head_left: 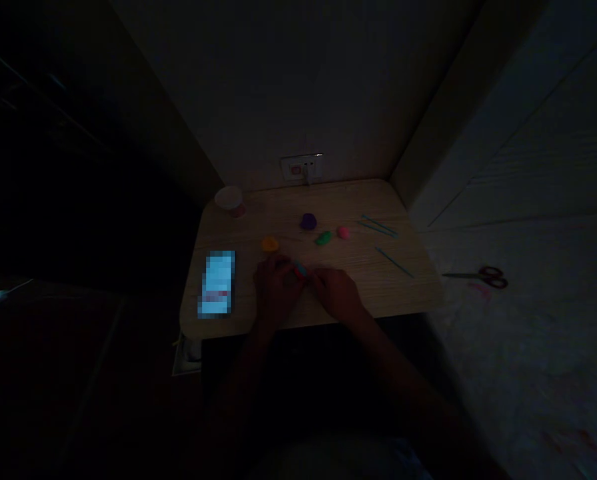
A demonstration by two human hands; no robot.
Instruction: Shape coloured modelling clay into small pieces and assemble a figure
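Observation:
Between my two hands is a small piece of blue and red modelling clay (300, 269). My left hand (277, 288) is closed round it from the left, its fingers bent. From the other side my right hand (337, 292) is closed in a pinch, its fingertips at the clay's right end. Dim light hides whether they grip the clay or something thin. Beyond the hands lie lumps of orange clay (270, 244), green clay (323, 238), pink clay (343, 233) and purple clay (308, 221).
A lit phone (217, 285) lies left on the wooden table (348, 193). A pale cup (228, 199) stands at the back left. Several thin blue sticks (394, 262) lie on the right. Scissors (481, 275) lie on the pale surface beyond. A wall socket (301, 167) is behind.

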